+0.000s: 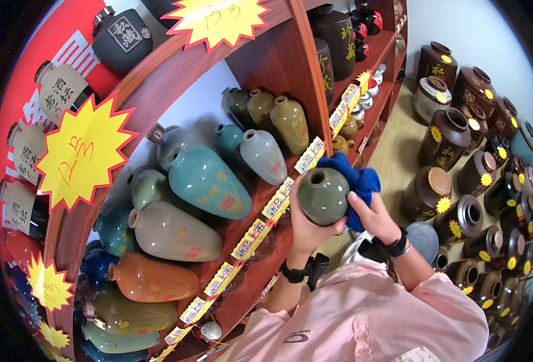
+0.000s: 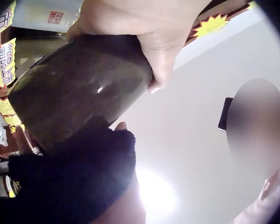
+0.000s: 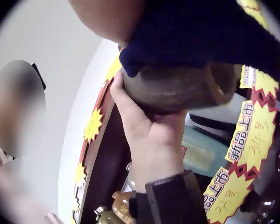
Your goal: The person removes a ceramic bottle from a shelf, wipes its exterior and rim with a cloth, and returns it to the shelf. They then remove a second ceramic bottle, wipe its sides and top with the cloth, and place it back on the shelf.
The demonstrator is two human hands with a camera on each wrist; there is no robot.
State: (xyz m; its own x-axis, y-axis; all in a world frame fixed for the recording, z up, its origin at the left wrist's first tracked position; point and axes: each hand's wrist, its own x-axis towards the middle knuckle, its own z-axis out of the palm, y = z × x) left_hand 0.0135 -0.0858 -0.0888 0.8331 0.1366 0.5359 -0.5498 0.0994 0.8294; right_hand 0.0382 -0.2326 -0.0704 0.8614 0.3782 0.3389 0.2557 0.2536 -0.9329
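Note:
A glossy dark green ceramic jar [image 1: 323,198] with a small round mouth is held up in front of the shelf, its mouth facing the head camera. My left hand [image 1: 309,231] grips it from the side, thumb along its lower edge. On the other side my right hand [image 1: 376,216] holds a dark blue cloth [image 1: 359,181] against the jar. In the left wrist view the jar's smooth wall [image 2: 84,79] fills the space between the left hand and the cloth. The right wrist view has the cloth [image 3: 191,32] draped over the jar's side, hiding part of it.
Glazed jars, among them a teal one [image 1: 209,181] and an orange one [image 1: 155,277], crowd the wooden shelf beside the left hand. Yellow price labels [image 1: 248,238] line its edge. Large brown jars [image 1: 446,137] stand on the floor to the right.

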